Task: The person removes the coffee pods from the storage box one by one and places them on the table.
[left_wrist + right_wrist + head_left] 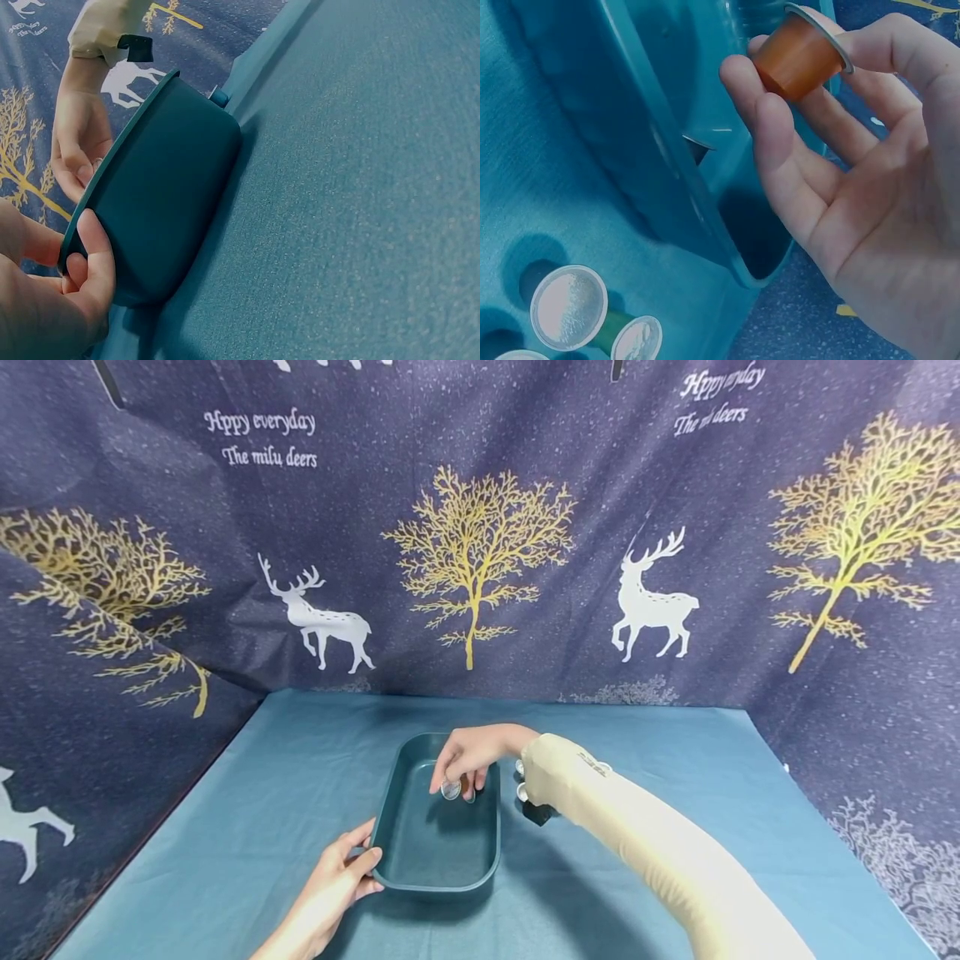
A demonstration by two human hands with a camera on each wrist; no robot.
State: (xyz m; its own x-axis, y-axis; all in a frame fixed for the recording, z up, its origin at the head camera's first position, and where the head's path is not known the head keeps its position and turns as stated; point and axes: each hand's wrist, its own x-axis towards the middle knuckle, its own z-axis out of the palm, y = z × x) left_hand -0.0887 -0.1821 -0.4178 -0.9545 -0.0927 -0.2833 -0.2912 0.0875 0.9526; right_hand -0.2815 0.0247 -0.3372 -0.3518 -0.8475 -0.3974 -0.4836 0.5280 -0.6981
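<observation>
My left hand grips the near left rim of a dark teal rectangular tub; the left wrist view shows its fingers and thumb on the rim. Over the tub's far part, my right hand pinches a coffee capsule. The right wrist view shows this capsule as orange, with a silvery rim, held between thumb and fingers. Another silvery-rimmed piece shows partly inside the tub, mostly hidden by its wall.
Several foil-topped capsules stand or lie on the blue cloth just right of the tub, partly hidden by the right sleeve. A small black block sits under that sleeve's cuff. Behind the table hangs a deer-and-tree curtain.
</observation>
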